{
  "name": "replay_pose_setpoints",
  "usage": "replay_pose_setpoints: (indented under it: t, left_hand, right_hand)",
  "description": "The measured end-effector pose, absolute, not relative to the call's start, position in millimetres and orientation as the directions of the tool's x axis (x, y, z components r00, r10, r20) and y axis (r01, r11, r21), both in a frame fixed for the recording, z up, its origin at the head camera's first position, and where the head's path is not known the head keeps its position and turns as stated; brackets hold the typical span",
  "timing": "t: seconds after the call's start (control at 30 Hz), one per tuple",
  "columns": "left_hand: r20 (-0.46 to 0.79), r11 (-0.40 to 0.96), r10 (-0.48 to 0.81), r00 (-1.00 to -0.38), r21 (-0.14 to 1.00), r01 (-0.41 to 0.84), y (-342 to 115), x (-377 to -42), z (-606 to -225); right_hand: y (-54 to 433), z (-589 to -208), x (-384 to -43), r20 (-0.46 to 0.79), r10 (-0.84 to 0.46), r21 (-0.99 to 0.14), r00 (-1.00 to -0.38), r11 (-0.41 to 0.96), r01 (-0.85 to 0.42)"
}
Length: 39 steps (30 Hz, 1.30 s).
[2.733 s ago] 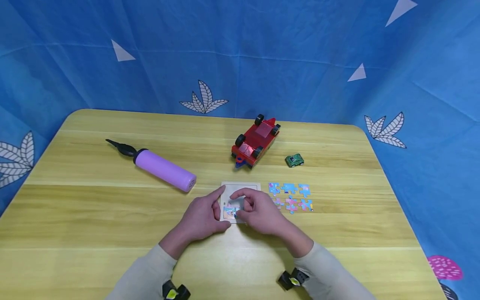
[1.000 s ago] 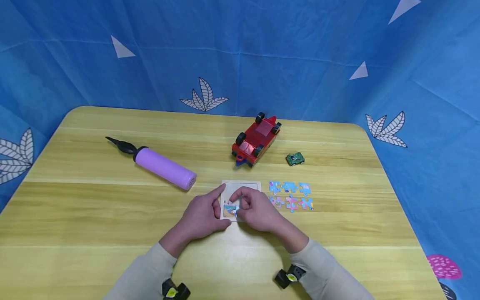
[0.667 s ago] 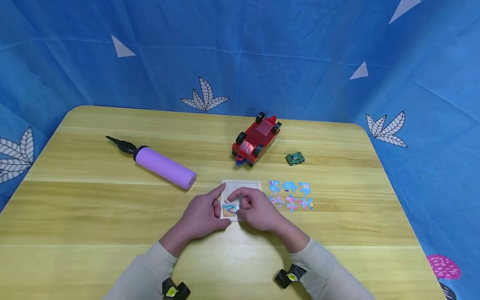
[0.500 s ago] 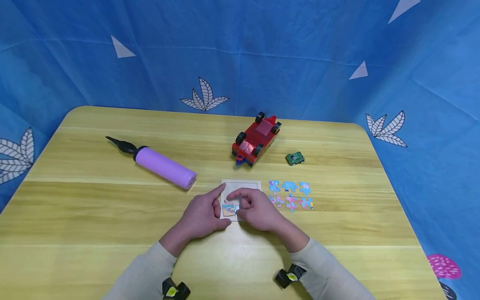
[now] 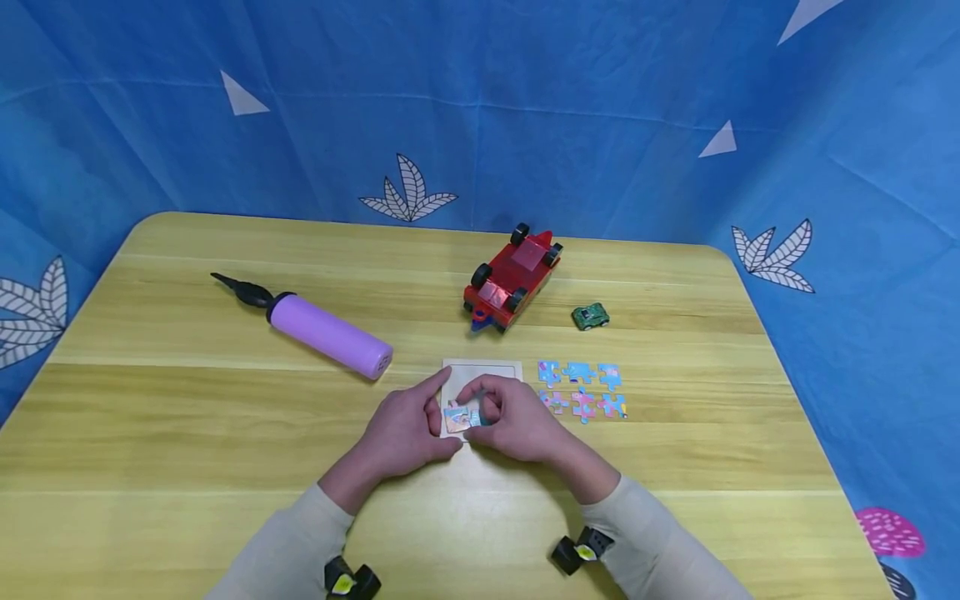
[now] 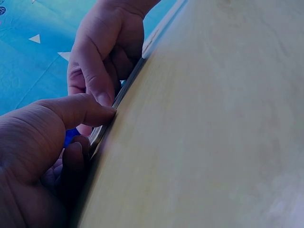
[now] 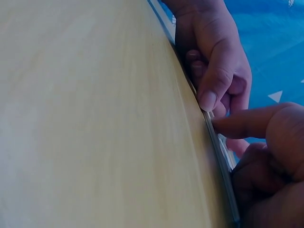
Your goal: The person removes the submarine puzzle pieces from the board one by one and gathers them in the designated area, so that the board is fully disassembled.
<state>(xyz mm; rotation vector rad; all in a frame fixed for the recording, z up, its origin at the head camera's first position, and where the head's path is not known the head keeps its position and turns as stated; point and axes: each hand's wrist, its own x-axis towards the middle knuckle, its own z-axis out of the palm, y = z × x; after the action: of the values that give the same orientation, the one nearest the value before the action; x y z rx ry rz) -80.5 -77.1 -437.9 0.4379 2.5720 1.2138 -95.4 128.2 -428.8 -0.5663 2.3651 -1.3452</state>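
Puzzle tray (image 5: pixel 482 372), on the table (image 5: pixel 225 450): best braced at its left, the corner piece (image 5: pixel 457 419) kept level, the adjoining piece (image 5: pixel 475 417) squared before pressing (a judgement; the fit is too small to read). Left hand (image 5: pixel 396 431): thumb and fingers astride, gripping the tray's left side. Right hand (image 5: pixel 519 422): thumb and index pinching the adjoining piece. Loose pieces (image 5: pixel 582 406): two rows, just right.

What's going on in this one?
A person is working on a small jigsaw. The left hand holds the left side of the board, while the right hand pinches a piece at the board's lower left. Six other pieces lie in two rows to the right. A pump, an upturned red vehicle and a green car sit farther back, untouched.
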Motion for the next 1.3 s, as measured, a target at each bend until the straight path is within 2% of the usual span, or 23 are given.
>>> replay_pose_setpoints:
  t: [0.33,0.6,1.0,1.3]
  left_hand:
    - [-0.114,0.61,0.37,-0.922,0.778,0.149,-76.9,-81.1,-438.7]
    - [-0.116,0.61,0.369,-0.922,0.779,0.146,-76.2,-80.6,-438.0]
    - [-0.123,0.612,0.378,-0.918,0.777,0.148,-76.8,-81.2,-437.2]
    - [-0.145,0.617,0.369,-0.918,0.777,0.126,-76.2,-81.1,-437.0]
  right_hand:
    - [124.0,-425.8,-94.9,-0.145,-0.454,-0.838,-0.879,0.529,-0.135]
    - [125.1,-426.1,-94.1,-0.125,-0.462,-0.814,-0.878,0.554,-0.175]
    - [131.6,-422.5,-87.3,-0.077,-0.453,-0.829,-0.888,0.524,-0.195]
    - [152.0,-418.0,-74.1,-0.1,-0.387,-0.842,-0.916,0.524,-0.13]
